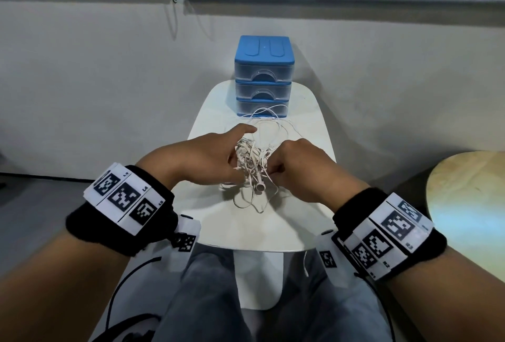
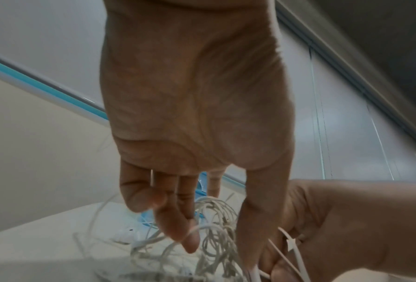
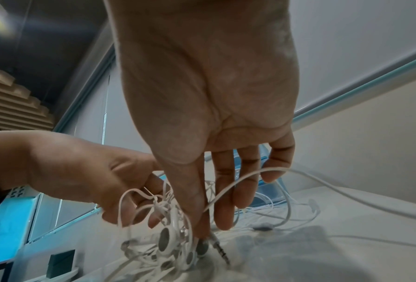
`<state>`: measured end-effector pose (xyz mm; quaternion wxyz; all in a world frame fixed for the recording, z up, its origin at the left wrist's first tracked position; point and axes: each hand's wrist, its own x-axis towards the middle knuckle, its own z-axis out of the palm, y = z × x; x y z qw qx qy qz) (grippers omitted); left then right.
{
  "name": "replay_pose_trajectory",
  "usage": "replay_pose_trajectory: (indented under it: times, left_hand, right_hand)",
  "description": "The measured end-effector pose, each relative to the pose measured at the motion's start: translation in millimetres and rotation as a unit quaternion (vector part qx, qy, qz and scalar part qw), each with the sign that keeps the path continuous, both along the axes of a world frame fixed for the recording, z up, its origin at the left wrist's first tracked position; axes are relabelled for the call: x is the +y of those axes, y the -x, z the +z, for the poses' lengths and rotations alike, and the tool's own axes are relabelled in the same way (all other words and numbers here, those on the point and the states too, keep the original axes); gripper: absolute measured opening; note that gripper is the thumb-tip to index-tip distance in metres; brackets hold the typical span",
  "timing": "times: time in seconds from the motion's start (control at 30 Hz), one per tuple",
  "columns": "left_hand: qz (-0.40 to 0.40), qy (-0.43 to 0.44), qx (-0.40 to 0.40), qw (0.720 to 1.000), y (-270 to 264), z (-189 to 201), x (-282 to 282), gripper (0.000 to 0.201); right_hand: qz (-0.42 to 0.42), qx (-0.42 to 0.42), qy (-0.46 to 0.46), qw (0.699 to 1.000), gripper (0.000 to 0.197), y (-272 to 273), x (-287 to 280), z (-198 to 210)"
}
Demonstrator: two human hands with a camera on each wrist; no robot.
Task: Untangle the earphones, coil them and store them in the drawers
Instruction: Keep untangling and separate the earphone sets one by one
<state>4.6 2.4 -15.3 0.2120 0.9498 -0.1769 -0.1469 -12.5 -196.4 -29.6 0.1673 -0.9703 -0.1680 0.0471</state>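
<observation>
My right hand (image 3: 209, 106) fills the near view, its grip pinched low on a cord right by the jack plug (image 3: 220, 250). My left hand (image 1: 202, 155) has its fingers curled into the knot, forefinger loose. The earphones (image 1: 252, 166) sit as one white tangle on the tabletop (image 1: 300, 221), in front of the blue drawers (image 1: 263, 76), all shut. I worry that pulling the plug end hard would cinch the knot tighter, and a loop trailing toward the drawers could snag.
</observation>
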Motion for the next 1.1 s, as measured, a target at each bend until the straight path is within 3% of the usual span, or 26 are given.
replay_pose_trajectory:
  times: [0.13, 0.27, 0.37, 0.43, 0.53, 0.6, 0.73, 0.8, 0.9, 1.03, 1.1]
  left_hand:
    - [-0.004, 0.016, -0.012, 1.0, -4, -8, 3, 0.081]
    - [0.024, 0.141, -0.039, 0.989, -3, -4, 2, 0.065]
    - [0.046, 0.281, -0.077, 0.956, 8, 2, -5, 0.066]
    - [0.068, 0.371, -0.107, 0.92, 19, 3, -14, 0.065]
    - [0.074, 0.462, -0.143, 0.872, 32, 1, -27, 0.061]
    - [0.055, 0.484, -0.149, 0.861, 37, -1, -32, 0.061]
    - [0.028, 0.487, -0.123, 0.864, 40, -4, -34, 0.06]
    - [0.058, 0.495, -0.107, 0.86, 37, -4, -31, 0.055]
    - [0.137, 0.484, -0.143, 0.853, 27, 1, -22, 0.048]
    - [0.043, 0.378, -0.108, 0.919, 17, 8, -21, 0.031]
    - [0.022, 0.341, -0.079, 0.936, 16, 8, -28, 0.021]
  right_hand:
    - [-0.001, 0.013, 0.037, 0.999, 0.017, 0, 6, 1]
    - [-0.027, -0.007, 0.022, 0.999, 0.012, -4, 6, 7]
    - [-0.083, -0.118, -0.106, 0.984, 0.012, -3, 5, 17]
    - [-0.116, -0.15, -0.254, 0.948, 0.025, 0, 7, 24]
    - [-0.138, -0.035, -0.375, 0.916, 0.053, 7, 12, 28]
    - [-0.125, 0.051, -0.402, 0.906, 0.056, 8, 14, 26]
    - [-0.104, 0.11, -0.469, 0.87, 0.038, 2, 8, 24]
    - [-0.079, 0.096, -0.459, 0.88, 0.034, -3, 6, 24]
    - [-0.032, 0.049, -0.453, 0.89, 0.027, -3, 5, 25]
    - [0.079, -0.032, -0.515, 0.853, 0.021, 7, 5, 33]
    - [0.12, -0.059, -0.542, 0.83, 0.02, 11, 4, 41]
